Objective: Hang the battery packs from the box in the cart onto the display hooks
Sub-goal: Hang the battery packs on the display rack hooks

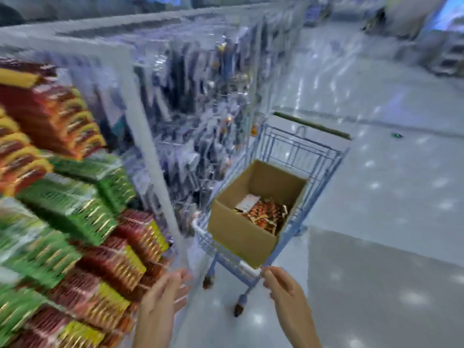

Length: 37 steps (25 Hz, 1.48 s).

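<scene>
An open cardboard box sits in a small blue wire cart in the aisle ahead of me. Loose battery packs in red, orange and gold lie on the box's floor. My left hand hovers with straight fingers just left of the cart's near end and holds nothing. My right hand reaches toward the cart's near rail, fingertips close to the rail under the box's corner; whether it touches or grips is lost in blur. Rows of hanging battery packs in red, green and yellow fill the display at my left.
A white upright post splits the battery display from a rack of dark hanging goods beside the cart. Pale shiny floor spreads to the right. More shelving stands far right. The whole view is motion-blurred.
</scene>
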Each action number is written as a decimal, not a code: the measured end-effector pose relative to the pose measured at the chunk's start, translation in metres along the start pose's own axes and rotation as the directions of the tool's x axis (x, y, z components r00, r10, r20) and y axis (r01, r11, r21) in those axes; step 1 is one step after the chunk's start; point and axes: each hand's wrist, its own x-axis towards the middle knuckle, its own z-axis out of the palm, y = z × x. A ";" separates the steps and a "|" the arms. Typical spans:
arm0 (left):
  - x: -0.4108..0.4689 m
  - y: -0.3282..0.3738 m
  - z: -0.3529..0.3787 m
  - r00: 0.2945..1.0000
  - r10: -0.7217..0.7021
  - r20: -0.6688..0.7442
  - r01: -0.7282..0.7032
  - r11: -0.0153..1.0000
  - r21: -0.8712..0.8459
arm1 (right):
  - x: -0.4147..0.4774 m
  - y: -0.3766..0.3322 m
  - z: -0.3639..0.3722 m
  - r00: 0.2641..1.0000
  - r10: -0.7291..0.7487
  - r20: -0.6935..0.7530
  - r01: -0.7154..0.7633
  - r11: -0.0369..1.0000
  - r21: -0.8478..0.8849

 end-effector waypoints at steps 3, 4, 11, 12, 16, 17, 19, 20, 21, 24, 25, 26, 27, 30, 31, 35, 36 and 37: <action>0.023 0.002 0.048 0.998 -0.042 0.048 0.038 0.996 0.082 | 0.027 0.007 -0.043 0.990 0.088 -0.113 -0.082 0.995 0.060; 0.029 0.004 0.060 0.997 -0.053 0.063 0.045 0.993 0.112 | 0.036 0.010 -0.053 0.985 0.107 -0.139 -0.099 0.993 0.064; 0.088 0.020 0.126 0.975 -0.124 0.182 0.069 0.956 0.285 | 0.096 0.010 -0.072 0.956 0.194 -0.220 -0.186 0.981 0.054; 0.101 0.021 0.134 0.972 -0.125 0.199 0.060 0.951 0.302 | 0.108 0.007 -0.071 0.955 0.197 -0.224 -0.192 0.980 0.044; 0.163 0.026 0.167 0.957 -0.139 0.254 0.050 0.944 0.327 | 0.163 -0.006 -0.058 0.938 0.233 -0.257 -0.234 0.972 0.028; 0.180 0.029 0.177 0.953 -0.162 0.258 0.070 0.941 0.331 | 0.177 -0.012 -0.054 0.931 0.250 -0.267 -0.253 0.967 0.026; 0.215 0.035 0.198 0.938 -0.193 0.289 0.091 0.939 0.331 | 0.207 -0.021 -0.045 0.920 0.279 -0.275 -0.279 0.959 0.039; 0.230 0.037 0.208 0.931 -0.209 0.298 0.101 0.935 0.340 | 0.219 -0.024 -0.042 0.914 0.289 -0.286 -0.290 0.956 0.039; 0.246 0.039 0.219 0.926 -0.224 0.303 0.111 0.930 0.349 | 0.232 -0.027 -0.039 0.908 0.299 -0.294 -0.304 0.952 0.029; 0.286 0.037 0.253 0.902 -0.295 0.315 0.165 0.909 0.382 | 0.256 -0.034 -0.034 0.893 0.349 -0.283 -0.359 0.933 0.021; 0.302 0.033 0.267 0.892 -0.330 0.309 0.190 0.894 0.407 | 0.263 -0.034 -0.034 0.884 0.374 -0.279 -0.382 0.924 0.026; 0.322 0.023 0.282 0.882 -0.373 0.288 0.218 0.864 0.453 | 0.272 -0.033 -0.035 0.876 0.395 -0.276 -0.402 0.915 0.031; 0.341 0.010 0.295 0.870 -0.409 0.274 0.238 0.836 0.494 | 0.279 -0.034 -0.035 0.870 0.410 -0.273 -0.418 0.908 0.032; 0.408 -0.058 0.324 0.838 -0.517 0.177 0.294 0.700 0.651 | 0.306 -0.036 -0.039 0.867 0.436 -0.242 -0.446 0.895 0.015; 0.424 -0.078 0.331 0.834 -0.545 0.091 0.338 0.634 0.696 | 0.316 -0.036 -0.041 0.866 0.451 -0.217 -0.460 0.888 0.008; 0.449 -0.131 0.346 0.753 -0.627 -0.201 0.581 0.489 0.650 | 0.341 -0.035 -0.047 0.872 0.474 -0.121 -0.485 0.870 -0.085; 0.453 -0.139 0.351 0.736 -0.635 -0.233 0.604 0.462 0.650 | 0.347 -0.031 -0.048 0.868 0.483 -0.112 -0.494 0.864 -0.101; 0.455 -0.145 0.354 0.733 -0.630 -0.256 0.606 0.436 0.665 | 0.351 -0.029 -0.049 0.861 0.498 -0.105 -0.508 0.855 -0.107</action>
